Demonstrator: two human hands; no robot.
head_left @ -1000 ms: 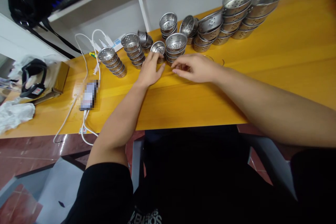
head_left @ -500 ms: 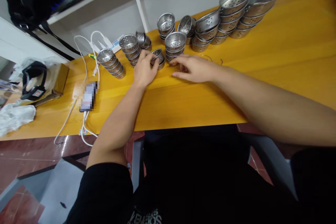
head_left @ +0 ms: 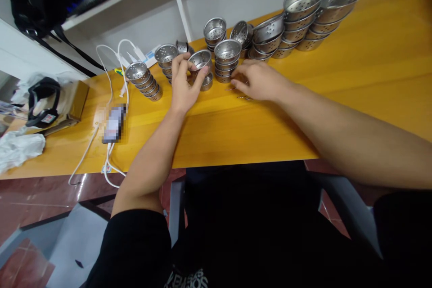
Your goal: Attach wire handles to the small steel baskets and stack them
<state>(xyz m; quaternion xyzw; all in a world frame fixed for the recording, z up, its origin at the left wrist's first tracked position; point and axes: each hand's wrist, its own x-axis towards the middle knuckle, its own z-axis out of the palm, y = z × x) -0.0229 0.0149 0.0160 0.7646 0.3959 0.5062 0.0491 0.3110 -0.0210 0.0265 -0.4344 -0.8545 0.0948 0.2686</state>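
A perforated metal cup (head_left: 201, 59) is gripped between the thumb and fingers of my left hand (head_left: 184, 83), raised and a little tilted. Below it another metal cup (head_left: 207, 82) rests on the table. My right hand (head_left: 258, 80) is just right of a stack of perforated cups (head_left: 227, 60), its fingers curled and partly hidden; what they hold, if anything, I cannot make out. Thin wire pieces (head_left: 245, 97) lie under it. Left of my left hand stand two more cup stacks, one behind it (head_left: 166, 56) and one farther left (head_left: 143, 81).
Along the back right stand larger perforated cups (head_left: 303, 4) in several stacks. On the left of the yellow table (head_left: 216, 139) lie a phone (head_left: 114, 123) with white cables, a power strip (head_left: 151, 55) and a cardboard box (head_left: 76, 103) with black headphones (head_left: 43, 103).
My left hand has lifted a cup up from the one below it. My right hand has shifted slightly right and back, over the thin wire pieces.
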